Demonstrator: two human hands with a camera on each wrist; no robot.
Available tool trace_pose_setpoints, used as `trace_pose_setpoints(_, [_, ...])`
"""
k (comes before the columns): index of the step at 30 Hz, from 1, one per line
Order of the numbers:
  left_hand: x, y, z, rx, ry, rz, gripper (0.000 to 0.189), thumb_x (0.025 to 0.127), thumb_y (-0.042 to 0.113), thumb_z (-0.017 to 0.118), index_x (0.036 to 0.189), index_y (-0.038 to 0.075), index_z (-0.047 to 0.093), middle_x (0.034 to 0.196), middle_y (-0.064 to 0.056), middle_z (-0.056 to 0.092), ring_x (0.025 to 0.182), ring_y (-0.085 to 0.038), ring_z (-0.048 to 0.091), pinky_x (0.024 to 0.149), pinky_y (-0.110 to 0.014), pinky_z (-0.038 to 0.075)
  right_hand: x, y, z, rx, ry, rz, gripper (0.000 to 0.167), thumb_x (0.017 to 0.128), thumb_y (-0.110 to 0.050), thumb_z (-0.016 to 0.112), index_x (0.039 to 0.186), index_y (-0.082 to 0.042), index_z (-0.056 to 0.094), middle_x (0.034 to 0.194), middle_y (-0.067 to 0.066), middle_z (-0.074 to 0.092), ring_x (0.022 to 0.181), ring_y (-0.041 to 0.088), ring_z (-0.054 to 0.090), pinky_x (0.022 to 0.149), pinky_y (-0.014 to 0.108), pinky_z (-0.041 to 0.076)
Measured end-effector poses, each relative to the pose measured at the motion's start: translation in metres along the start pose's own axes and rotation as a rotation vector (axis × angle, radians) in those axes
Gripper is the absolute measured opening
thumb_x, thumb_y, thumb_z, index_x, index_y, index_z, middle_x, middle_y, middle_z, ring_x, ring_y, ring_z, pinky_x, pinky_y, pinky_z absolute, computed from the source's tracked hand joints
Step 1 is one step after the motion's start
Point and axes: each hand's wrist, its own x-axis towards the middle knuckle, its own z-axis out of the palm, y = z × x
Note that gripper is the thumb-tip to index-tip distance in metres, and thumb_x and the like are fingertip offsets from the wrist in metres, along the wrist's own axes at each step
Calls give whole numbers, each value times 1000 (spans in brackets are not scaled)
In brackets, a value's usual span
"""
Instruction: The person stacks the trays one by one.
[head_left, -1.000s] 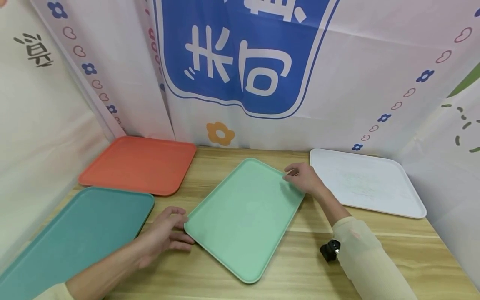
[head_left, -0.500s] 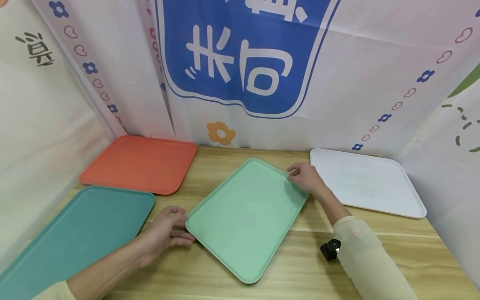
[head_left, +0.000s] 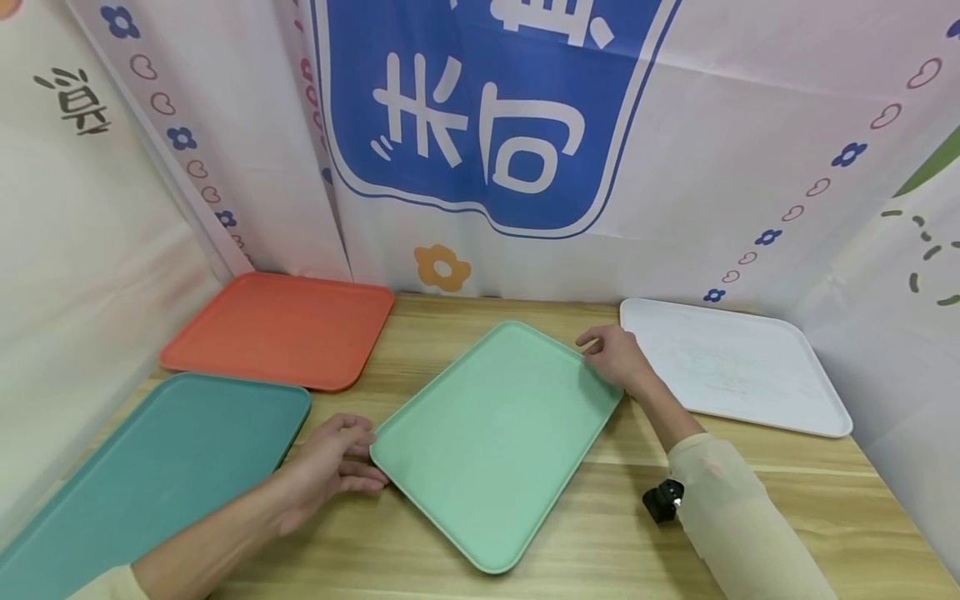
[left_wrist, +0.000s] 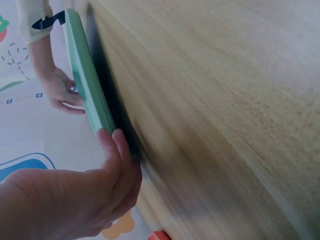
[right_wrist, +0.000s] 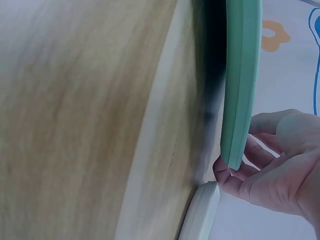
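A light green tray (head_left: 495,442) is set diagonally in the middle of the wooden table, and a dark gap shows under its edge in both wrist views. My left hand (head_left: 330,467) holds its left corner; in the left wrist view the fingertips (left_wrist: 119,137) meet the rim from above and below. At the far right corner my right hand (head_left: 611,358) grips the rim. The right wrist view has the fingers of this hand (right_wrist: 280,165) curled around the green tray's edge (right_wrist: 241,90).
An orange-red tray (head_left: 281,329) lies at the back left, with a teal tray (head_left: 172,467) in front of it. A white tray (head_left: 731,367) lies at the back right. Printed cloth (head_left: 525,267) hangs behind the wooden table (head_left: 750,517) and at its sides.
The green tray has shifted slightly to the right, and its near corner sits a little lower in the head view. My right hand has moved slightly right with it; the left has hardly moved.
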Motion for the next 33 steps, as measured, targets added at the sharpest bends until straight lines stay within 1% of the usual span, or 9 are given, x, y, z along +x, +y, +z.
trace_pose_setpoints(7, [0, 0, -2, 18, -2, 14, 43, 108, 14, 41, 142, -8, 28, 116, -26, 50, 87, -29, 67, 81, -41, 61, -3, -2, -2, 6, 15, -5, 25, 92, 4, 61, 115, 8, 72, 101, 24, 74, 98, 37, 71, 81, 44, 60])
trace_pose_setpoints(15, [1, 2, -1, 28, 16, 30, 46, 103, 10, 42, 143, -9, 27, 112, -23, 59, 83, -28, 69, 76, -40, 61, -11, -3, -8, 12, 0, 22, 29, 93, 2, 60, 119, 10, 70, 106, 26, 73, 102, 39, 70, 83, 45, 60])
trace_pose_setpoints(20, [2, 4, 0, 36, 30, 36, 46, 104, 11, 43, 144, -9, 29, 113, -23, 57, 82, -27, 69, 75, -39, 61, -18, 1, -14, 30, 0, 64, 28, 93, -1, 64, 118, 9, 70, 104, 24, 74, 99, 37, 70, 80, 42, 59])
trace_pose_setpoints(24, [4, 5, 1, 47, 40, 38, 46, 105, 12, 44, 144, -8, 30, 112, -23, 57, 81, -26, 69, 74, -38, 61, -22, 4, -17, 18, 25, 61, 27, 91, -3, 66, 114, 9, 72, 99, 23, 75, 95, 36, 71, 78, 40, 58])
trace_pose_setpoints(29, [7, 5, 2, 87, 35, 83, 47, 104, 12, 45, 144, -7, 29, 103, -19, 64, 81, -24, 69, 72, -36, 60, -28, 6, -21, 16, 57, 53, 25, 89, -4, 67, 109, 9, 74, 97, 21, 76, 94, 34, 72, 78, 40, 58])
trace_pose_setpoints(33, [12, 6, 3, 112, 37, 109, 47, 105, 13, 47, 144, -7, 29, 102, -17, 61, 80, -24, 67, 71, -35, 60, -31, 7, -23, 22, 63, 65, 23, 90, -5, 68, 108, 8, 75, 97, 20, 75, 96, 34, 71, 83, 43, 57])
